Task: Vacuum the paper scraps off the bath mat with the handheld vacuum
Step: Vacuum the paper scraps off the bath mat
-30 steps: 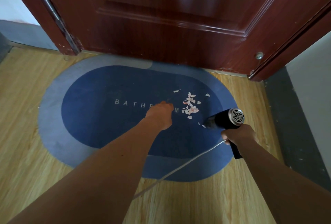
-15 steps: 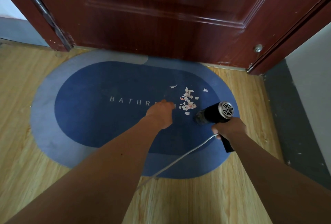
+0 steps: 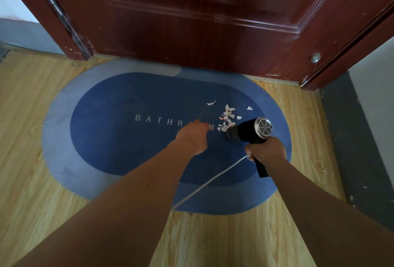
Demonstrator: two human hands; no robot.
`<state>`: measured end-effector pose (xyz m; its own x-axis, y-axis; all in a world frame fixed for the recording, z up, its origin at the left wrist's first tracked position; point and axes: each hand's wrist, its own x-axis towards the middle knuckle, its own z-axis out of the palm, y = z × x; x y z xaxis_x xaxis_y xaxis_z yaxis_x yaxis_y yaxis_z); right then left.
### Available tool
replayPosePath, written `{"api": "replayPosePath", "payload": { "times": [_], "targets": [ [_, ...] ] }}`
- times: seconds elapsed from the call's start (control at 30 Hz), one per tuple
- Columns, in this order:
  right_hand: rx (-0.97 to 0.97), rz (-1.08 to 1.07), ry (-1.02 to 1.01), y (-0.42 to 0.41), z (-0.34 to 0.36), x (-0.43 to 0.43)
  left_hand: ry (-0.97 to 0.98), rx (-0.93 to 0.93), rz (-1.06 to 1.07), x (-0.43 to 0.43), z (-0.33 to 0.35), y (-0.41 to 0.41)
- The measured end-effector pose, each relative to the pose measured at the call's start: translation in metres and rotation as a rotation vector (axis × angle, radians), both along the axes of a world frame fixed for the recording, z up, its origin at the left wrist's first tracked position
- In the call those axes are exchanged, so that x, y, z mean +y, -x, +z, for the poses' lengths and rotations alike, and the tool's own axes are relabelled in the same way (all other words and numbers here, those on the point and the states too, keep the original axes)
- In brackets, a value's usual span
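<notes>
Wood floor (image 3: 25,160) at left. On it we note the oval blue bath mat (image 3: 117,138), lettered BATHROOM, its far edge close by the dark red door (image 3: 202,21). The left hand (image 3: 193,136) rests on the mat's middle, covering two letters. Its fingers point away from us, so we cannot tell whether that grip is apart or together. Just right of it lie the paper scraps (image 3: 228,116), a small white cluster on the mat. The handheld vacuum (image 3: 249,131), black with a silver rear grille, has its nozzle at the cluster's near edge. The right hand (image 3: 266,149) is clamped round its handle; a white cord (image 3: 204,183) runs from under it toward us.
</notes>
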<state>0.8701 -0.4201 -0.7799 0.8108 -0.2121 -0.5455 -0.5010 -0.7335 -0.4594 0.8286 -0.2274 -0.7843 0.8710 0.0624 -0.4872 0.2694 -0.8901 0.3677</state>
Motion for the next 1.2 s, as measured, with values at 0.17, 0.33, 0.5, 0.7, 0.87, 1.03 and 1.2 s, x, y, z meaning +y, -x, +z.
{"api": "replayPosePath", "payload": {
  "times": [0.17, 0.33, 0.5, 0.7, 0.87, 1.03, 1.2],
  "targets": [
    [-0.014, -0.009, -0.030, 0.000, -0.002, 0.006, 0.000, -0.004, 0.012, 0.001, -0.001, 0.000],
    [-0.022, -0.016, -0.057, -0.001, -0.006, 0.013, 0.005, -0.001, 0.011, 0.003, -0.002, 0.001],
    [-0.013, -0.002, -0.081, -0.001, -0.008, 0.021, 0.013, 0.010, 0.019, 0.006, -0.004, 0.002],
    [-0.059, -0.053, -0.098, -0.002, -0.011, 0.026, 0.020, 0.019, 0.033, 0.007, -0.006, 0.001],
    [-0.077, -0.110, -0.049, -0.004, -0.010, 0.017, 0.011, 0.013, 0.030, 0.005, -0.007, 0.000],
    [-0.058, -0.196, -0.025, -0.005, -0.008, 0.005, 0.012, 0.013, 0.015, -0.002, -0.007, -0.004],
    [-0.055, -0.233, -0.018, -0.007, -0.010, -0.006, 0.029, 0.029, 0.019, -0.006, -0.009, -0.006]
  ]
}}
